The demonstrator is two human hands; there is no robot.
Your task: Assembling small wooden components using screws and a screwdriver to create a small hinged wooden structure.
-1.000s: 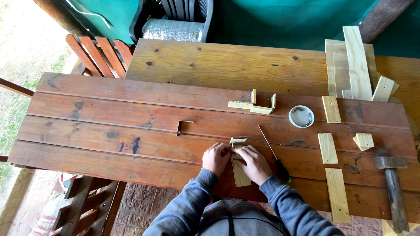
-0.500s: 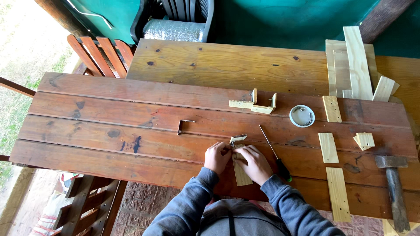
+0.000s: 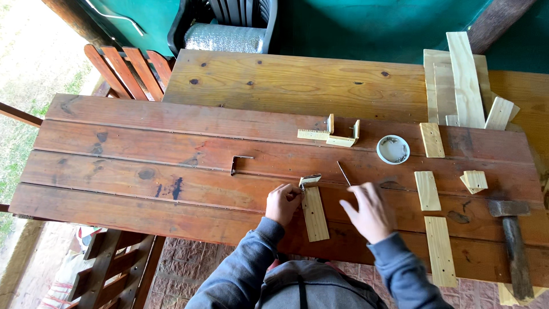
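A short pale wooden slat (image 3: 315,213) lies lengthwise on the dark plank table (image 3: 143,166), with a small wood piece (image 3: 310,181) at its far end. My left hand (image 3: 282,203) rests against the slat's left edge near that end, fingers curled on it. My right hand (image 3: 369,210) hovers to the right of the slat, fingers spread, holding nothing. A thin dark rod (image 3: 343,173) lies just beyond my right hand.
A small white dish (image 3: 393,149) of metal bits, a small wooden assembly (image 3: 331,135), loose slats (image 3: 427,190) and a hammer (image 3: 516,246) sit to the right. Longer boards (image 3: 466,80) are stacked at the back right. A folding chair (image 3: 128,68) stands behind.
My right hand has lifted off the slat and moved right, fingers spread. The slat is now uncovered. My left hand stays at its left edge.
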